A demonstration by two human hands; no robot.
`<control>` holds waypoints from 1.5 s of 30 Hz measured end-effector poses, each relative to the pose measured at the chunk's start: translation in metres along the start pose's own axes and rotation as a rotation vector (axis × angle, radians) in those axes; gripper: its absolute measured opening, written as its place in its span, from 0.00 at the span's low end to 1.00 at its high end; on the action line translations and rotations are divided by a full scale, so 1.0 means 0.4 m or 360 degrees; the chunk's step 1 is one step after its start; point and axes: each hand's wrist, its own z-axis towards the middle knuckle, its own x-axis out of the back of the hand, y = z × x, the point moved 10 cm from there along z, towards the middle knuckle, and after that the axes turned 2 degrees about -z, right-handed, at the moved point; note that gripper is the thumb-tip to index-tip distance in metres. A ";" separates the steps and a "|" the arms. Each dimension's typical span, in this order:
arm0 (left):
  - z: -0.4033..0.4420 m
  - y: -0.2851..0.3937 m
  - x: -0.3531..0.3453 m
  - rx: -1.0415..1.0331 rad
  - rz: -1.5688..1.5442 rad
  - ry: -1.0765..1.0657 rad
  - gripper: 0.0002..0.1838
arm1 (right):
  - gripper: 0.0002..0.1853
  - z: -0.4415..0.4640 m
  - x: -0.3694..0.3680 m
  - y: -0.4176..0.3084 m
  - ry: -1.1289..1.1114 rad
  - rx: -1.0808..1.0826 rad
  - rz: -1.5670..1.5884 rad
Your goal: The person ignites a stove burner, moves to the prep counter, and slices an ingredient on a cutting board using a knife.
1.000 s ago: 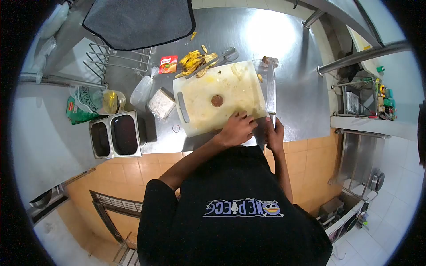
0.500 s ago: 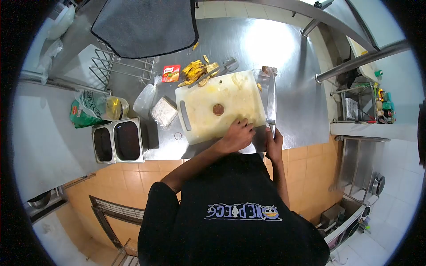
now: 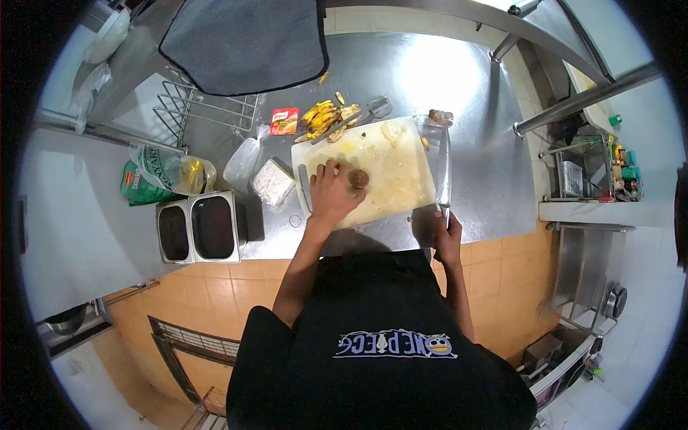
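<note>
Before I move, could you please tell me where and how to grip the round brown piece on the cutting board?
I'd grip the round brown piece by opposite edges between thumb and fingers, probably from its left, where the left hand is. Its round outline shows no handle, and bare cutting board around its far and right sides leaves finger room.

Round brown piece (image 3: 359, 178) lies on board (image 3: 398, 168), knife (image 3: 445, 172) alongside.

Orange tiled floor (image 3: 229, 290), steel table (image 3: 494, 172) under bright glare (image 3: 444, 72), white tiled wall (image 3: 641, 287), 1 dark-framed grille (image 3: 197, 341) lower left
</note>
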 end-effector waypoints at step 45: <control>-0.372 -0.128 0.280 0.0000 -0.0338 -0.0063 0.24 | 0.19 -0.276 -0.328 -0.043 -0.0260 0.0303 -0.1696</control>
